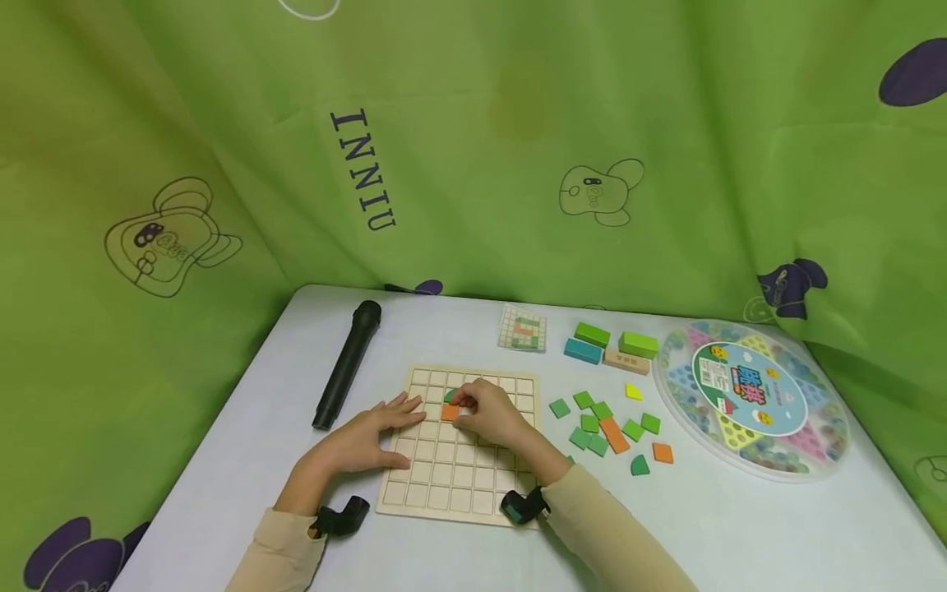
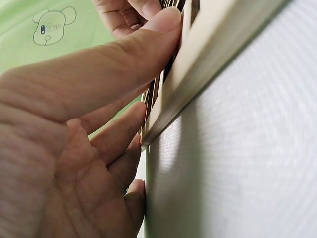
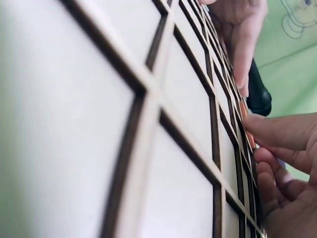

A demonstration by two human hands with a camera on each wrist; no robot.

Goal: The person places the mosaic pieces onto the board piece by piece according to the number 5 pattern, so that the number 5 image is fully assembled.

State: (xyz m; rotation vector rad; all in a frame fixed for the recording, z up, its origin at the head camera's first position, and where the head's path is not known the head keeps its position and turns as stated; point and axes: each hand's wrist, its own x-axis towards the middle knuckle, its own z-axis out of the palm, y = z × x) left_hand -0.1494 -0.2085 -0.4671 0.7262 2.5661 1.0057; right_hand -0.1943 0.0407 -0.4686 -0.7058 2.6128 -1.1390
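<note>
We pinch an orange tile (image 1: 450,412) with our right hand (image 1: 490,415), fingertips curled down onto it, and the tile sits in a cell of the wooden grid board (image 1: 444,485), in the board's upper half, near its middle columns. A green piece (image 1: 449,395) lies in the cell just beyond the orange tile, partly hidden by our fingers. In the right wrist view we see the fingertips (image 3: 270,131) bent against the grid's ribs with a sliver of orange (image 3: 251,140) showing beneath them.

Our left hand (image 1: 367,440) lies flat, fingers straight and spread, pressing on the left edge of the board; its fingertips reach over the first columns and end just beside the orange tile. The left wrist view shows the thumb (image 2: 119,59) laid against the board's edge (image 2: 198,84) and the other fingers resting beside it on the table (image 2: 247,173).

To the right of the board a loose scatter of green and orange tiles (image 1: 602,427) rests on the pale table (image 1: 740,526), with a small yellow piece (image 1: 633,391) among them. Beyond these stand a few green, blue and wooden blocks (image 1: 612,345), and a small pattern card (image 1: 523,328) lies above the board. A round lidded game tray (image 1: 750,399) sits at the far right. A black microphone (image 1: 346,363) lies well apart to the left of the board. A green printed cloth (image 1: 473,148) hangs behind everything.
</note>
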